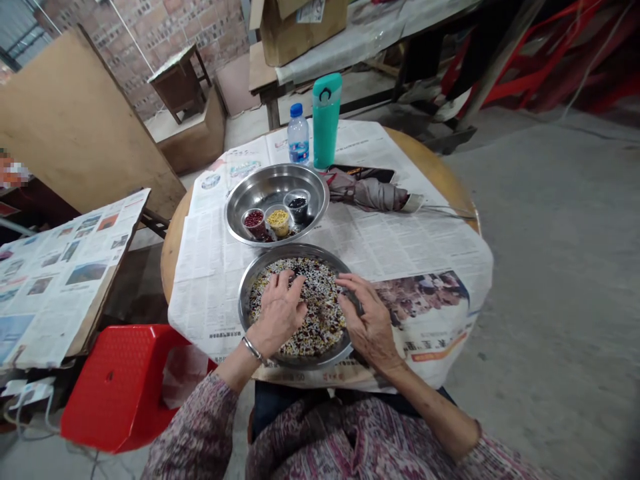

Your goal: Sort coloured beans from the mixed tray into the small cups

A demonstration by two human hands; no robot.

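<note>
Reads as a rough workshop or utility room; can't tell if it belongs to a home. Evidence: bare, unplastered brick wall (180,33), plain grey concrete floor (540,267). Round wooden tabletop (453,173) covered in newspaper (205,267), second tabletop (109,287) at left papered the same way. Cardboard box (305,37) on a table at the back, large plain wooden board (85,113) standing at left, red plastic stool (115,387) below. Basic furniture, unfinished surfaces.
</note>
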